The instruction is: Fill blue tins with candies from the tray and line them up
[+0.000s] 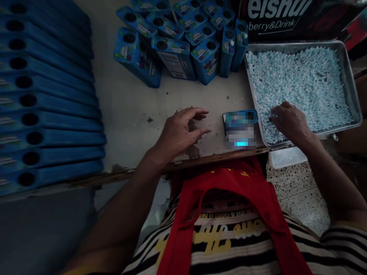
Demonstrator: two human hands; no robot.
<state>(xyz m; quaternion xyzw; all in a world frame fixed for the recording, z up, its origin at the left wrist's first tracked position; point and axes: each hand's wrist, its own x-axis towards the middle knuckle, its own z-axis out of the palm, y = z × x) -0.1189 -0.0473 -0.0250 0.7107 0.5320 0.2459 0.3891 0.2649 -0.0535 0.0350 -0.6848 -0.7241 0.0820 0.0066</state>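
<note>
My left hand is held over the table with nothing in it, thumb and fingers apart in a C shape. My right hand reaches into the left part of a metal tray full of small pale blue and white candies. Its fingers are bent together at the surface of the candies; something small and pale shows at the fingertips, too unclear to name. Between my hands, against the tray's left side, is a small blue-edged object, largely pixelated.
Several blue candy boxes with round dark holes in their tops stand at the back. A long row of similar blue boxes lines the left side. Behind the tray is a dark printed carton. The table's worn front edge runs before my red apron.
</note>
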